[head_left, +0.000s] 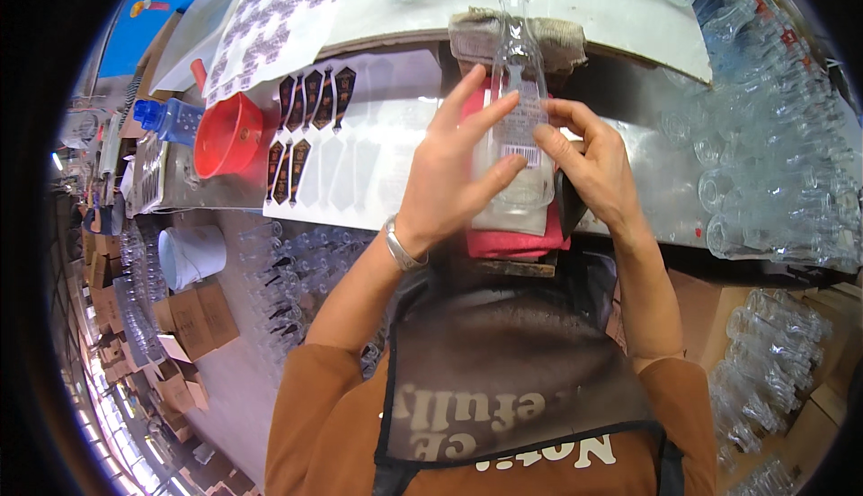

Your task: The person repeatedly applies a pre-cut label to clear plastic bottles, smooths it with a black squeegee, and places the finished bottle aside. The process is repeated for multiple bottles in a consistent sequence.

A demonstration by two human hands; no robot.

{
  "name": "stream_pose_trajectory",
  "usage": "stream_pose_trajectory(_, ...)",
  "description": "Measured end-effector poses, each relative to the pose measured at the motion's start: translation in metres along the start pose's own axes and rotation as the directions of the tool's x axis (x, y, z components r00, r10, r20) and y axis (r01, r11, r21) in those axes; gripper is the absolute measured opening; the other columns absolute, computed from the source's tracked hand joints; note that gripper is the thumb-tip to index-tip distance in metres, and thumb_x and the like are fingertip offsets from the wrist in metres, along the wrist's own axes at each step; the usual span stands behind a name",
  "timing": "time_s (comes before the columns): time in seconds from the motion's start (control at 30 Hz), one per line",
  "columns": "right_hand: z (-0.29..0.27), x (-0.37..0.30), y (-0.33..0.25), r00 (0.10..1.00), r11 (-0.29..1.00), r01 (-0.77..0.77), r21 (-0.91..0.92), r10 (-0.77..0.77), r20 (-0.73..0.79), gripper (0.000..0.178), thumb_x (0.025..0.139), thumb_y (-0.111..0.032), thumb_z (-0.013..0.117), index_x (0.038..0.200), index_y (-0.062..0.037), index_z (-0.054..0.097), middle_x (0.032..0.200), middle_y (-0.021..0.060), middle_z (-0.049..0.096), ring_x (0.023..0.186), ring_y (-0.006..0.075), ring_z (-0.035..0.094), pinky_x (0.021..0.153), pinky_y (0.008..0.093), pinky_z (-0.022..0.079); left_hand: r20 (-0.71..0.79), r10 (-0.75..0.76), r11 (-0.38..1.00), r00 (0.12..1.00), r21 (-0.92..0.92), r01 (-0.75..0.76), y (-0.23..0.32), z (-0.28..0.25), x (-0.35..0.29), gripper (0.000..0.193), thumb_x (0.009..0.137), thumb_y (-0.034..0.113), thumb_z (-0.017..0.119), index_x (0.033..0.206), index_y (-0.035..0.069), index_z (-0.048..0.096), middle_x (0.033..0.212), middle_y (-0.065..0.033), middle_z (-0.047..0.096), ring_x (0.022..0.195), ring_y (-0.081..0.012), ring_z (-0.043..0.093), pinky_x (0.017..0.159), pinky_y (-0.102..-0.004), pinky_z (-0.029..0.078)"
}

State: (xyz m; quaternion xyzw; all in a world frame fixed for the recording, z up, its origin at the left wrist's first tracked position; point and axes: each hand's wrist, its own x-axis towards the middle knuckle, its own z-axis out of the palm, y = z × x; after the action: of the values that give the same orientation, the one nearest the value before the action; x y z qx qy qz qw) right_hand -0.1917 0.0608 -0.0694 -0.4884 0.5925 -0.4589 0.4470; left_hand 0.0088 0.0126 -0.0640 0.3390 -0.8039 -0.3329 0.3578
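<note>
A clear glass bottle lies in front of me, its neck pointing away. On its upper face sits a clear label with fine print and a barcode. My left hand is open, its fingers spread over the bottle's left side. My right hand has thumb and forefinger closed at the bottle's right edge beside the label, the other fingers curled under. Something dark shows below the right palm; I cannot make out what. Pink cloth lies under the bottle's base, and a folded greyish cloth under its neck.
Left of the bottle lies a sheet of dark labels, partly used. Beyond it are a red bowl and a blue-capped bottle. Many glass bottles crowd the right side. A white bucket and cardboard boxes stand lower left.
</note>
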Motion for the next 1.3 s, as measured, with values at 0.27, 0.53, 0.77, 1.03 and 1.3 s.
stream_pose_trajectory(0.27, -0.001, 0.000, -0.001, 0.997, 0.992, -0.047, 0.118, 0.039, 0.071, 0.053, 0.092, -0.028, 0.073, 0.128, 0.0076, 0.060, 0.118, 0.0159, 0.068, 0.094, 0.0170, 0.070, 0.077, 0.0281, 0.054, -0.043, 0.006, 0.998, 0.999, -0.069, -0.009, -0.010, 0.003, 0.001, 0.052, 0.086, 0.011, 0.074, 0.137, 0.013, 0.063, 0.151, -0.0225, 0.045, 0.137, -0.0354, 0.049, 0.109, -0.0414, 0.044)
stream_pose_trajectory(0.53, -0.001, -0.001, -0.002, 0.998, 0.996, -0.034, 0.088, 0.029, 0.055, 0.057, 0.090, -0.028, 0.075, 0.129, 0.0085, 0.059, 0.118, 0.0164, 0.067, 0.095, 0.0181, 0.070, 0.078, 0.0278, 0.055, -0.044, 0.009, 0.999, 0.999, -0.035, -0.010, -0.006, 0.005, -0.001, 0.054, 0.085, 0.011, 0.075, 0.137, 0.012, 0.062, 0.149, -0.0223, 0.047, 0.134, -0.0356, 0.052, 0.108, -0.0412, 0.044)
stream_pose_trajectory(0.77, -0.002, 0.000, 0.001, 0.997, 0.994, -0.039, 0.103, 0.032, 0.071, 0.056, 0.090, -0.028, 0.075, 0.129, 0.0084, 0.059, 0.120, 0.0169, 0.067, 0.096, 0.0184, 0.070, 0.079, 0.0283, 0.055, -0.021, -0.026, 0.998, 0.999, -0.063, 0.025, -0.006, 0.005, -0.003, 0.052, 0.092, 0.021, 0.071, 0.141, 0.012, 0.059, 0.153, -0.0172, 0.047, 0.141, -0.0307, 0.045, 0.115, -0.0423, 0.037)
stream_pose_trajectory(1.03, -0.005, 0.001, 0.003, 0.994, 0.990, -0.069, 0.122, 0.058, 0.094, 0.056, 0.090, -0.027, 0.075, 0.130, 0.0076, 0.058, 0.122, 0.0167, 0.066, 0.098, 0.0189, 0.069, 0.082, 0.0287, 0.054, -0.010, -0.035, 0.994, 0.999, -0.103, 0.034, -0.004, 0.004, -0.002, 0.053, 0.090, 0.018, 0.073, 0.141, 0.011, 0.059, 0.153, -0.0171, 0.046, 0.141, -0.0305, 0.045, 0.114, -0.0417, 0.037)
stream_pose_trajectory(1.3, -0.003, 0.000, 0.002, 0.995, 0.992, -0.043, 0.116, 0.032, 0.094, 0.052, 0.095, -0.023, 0.071, 0.134, 0.0076, 0.054, 0.119, 0.0108, 0.064, 0.085, 0.0070, 0.063, 0.073, 0.0216, 0.051, -0.005, -0.045, 0.995, 0.999, -0.089, 0.045, -0.003, 0.005, -0.002, 0.055, 0.089, 0.017, 0.074, 0.141, 0.011, 0.059, 0.154, -0.0176, 0.044, 0.142, -0.0315, 0.044, 0.115, -0.0427, 0.037)
